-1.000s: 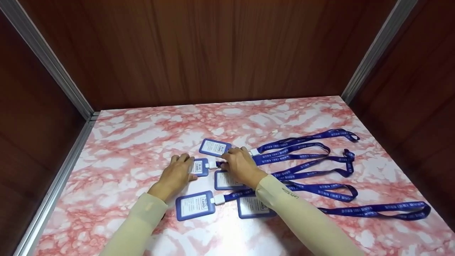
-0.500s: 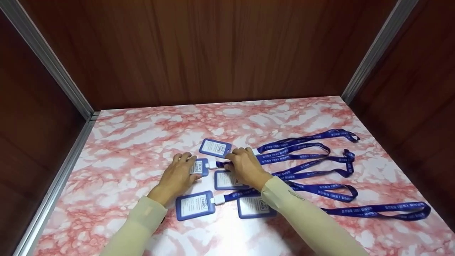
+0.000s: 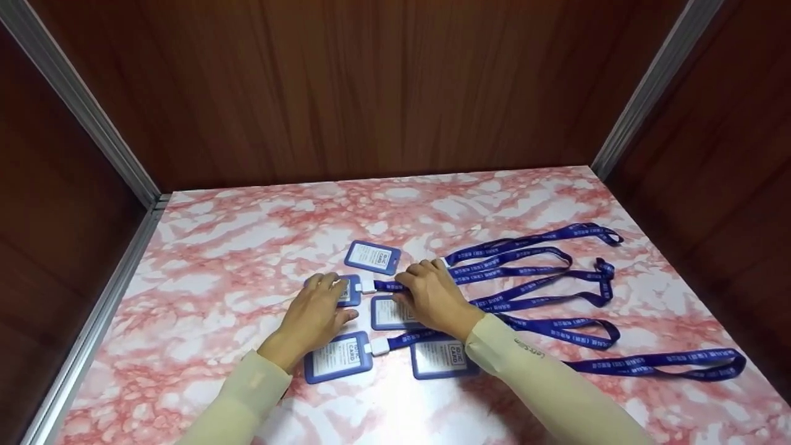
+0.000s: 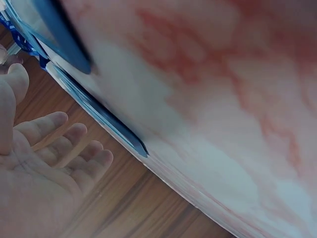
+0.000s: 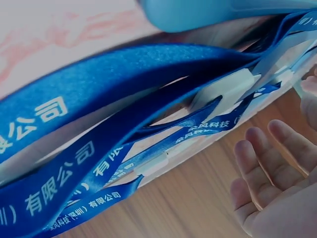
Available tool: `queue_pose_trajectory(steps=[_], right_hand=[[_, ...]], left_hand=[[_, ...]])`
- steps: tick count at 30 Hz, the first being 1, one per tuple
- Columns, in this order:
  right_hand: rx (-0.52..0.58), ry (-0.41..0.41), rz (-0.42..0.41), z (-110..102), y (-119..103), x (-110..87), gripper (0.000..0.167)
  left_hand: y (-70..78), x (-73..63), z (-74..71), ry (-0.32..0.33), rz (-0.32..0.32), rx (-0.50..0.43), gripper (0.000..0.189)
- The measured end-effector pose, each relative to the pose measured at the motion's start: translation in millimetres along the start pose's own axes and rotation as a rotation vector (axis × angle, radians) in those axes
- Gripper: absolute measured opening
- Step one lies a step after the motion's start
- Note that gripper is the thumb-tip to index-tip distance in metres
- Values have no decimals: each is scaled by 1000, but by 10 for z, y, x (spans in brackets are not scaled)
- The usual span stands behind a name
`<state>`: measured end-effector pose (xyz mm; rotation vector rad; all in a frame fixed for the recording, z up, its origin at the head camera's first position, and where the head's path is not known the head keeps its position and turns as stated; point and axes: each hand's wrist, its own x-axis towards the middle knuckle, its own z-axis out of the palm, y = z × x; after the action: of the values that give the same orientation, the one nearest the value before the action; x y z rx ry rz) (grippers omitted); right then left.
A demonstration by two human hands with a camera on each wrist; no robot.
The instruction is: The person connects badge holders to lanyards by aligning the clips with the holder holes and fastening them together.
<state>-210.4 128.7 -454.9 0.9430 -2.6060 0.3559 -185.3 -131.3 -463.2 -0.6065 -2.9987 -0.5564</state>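
In the head view, my left hand (image 3: pixel 312 318) hovers over the left part of a blue badge holder (image 3: pixel 352 292), hiding some of it. The left wrist view shows that hand's fingers (image 4: pixel 74 134) loosely bent, apart from the blue holder edges. My right hand (image 3: pixel 435 296) is above a lanyard strap (image 3: pixel 386 285) and covers part of another badge holder (image 3: pixel 386 313). Its fingers (image 5: pixel 255 158) are relaxed in the right wrist view, with nothing between them. Further badge holders lie at the back (image 3: pixel 372 257), front left (image 3: pixel 338 357) and front middle (image 3: pixel 439 358).
Blue printed lanyards (image 3: pixel 556 327) stretch rightward from the holders, some close together. White clips (image 3: pixel 379 346) join straps to holders. The marbled red-and-white table (image 3: pixel 247 235) is bordered by a brown wood-grain back panel (image 3: pixel 346 93) and dark side panels with metal posts (image 3: pixel 93 111).
My right hand has shifted right and slightly nearer, uncovering the back badge holder's corner and more strap. My left hand has come slightly right and nearer. The badge holders look unmoved.
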Motion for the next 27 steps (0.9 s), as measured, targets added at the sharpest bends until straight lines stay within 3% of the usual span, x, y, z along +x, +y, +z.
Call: queue_pose_trajectory(steps=[13, 22, 27], right_hand=[[-3, -53, 31, -79, 14, -77, 31], [20, -27, 51, -103, 82, -116, 31], [8, -22, 51, -114, 120, -120, 32]], left_hand=[[125, -102, 0, -42, -12, 33, 70], [210, -170, 9, -20, 55, 51, 68], [247, -206, 10, -31, 60, 46, 71]])
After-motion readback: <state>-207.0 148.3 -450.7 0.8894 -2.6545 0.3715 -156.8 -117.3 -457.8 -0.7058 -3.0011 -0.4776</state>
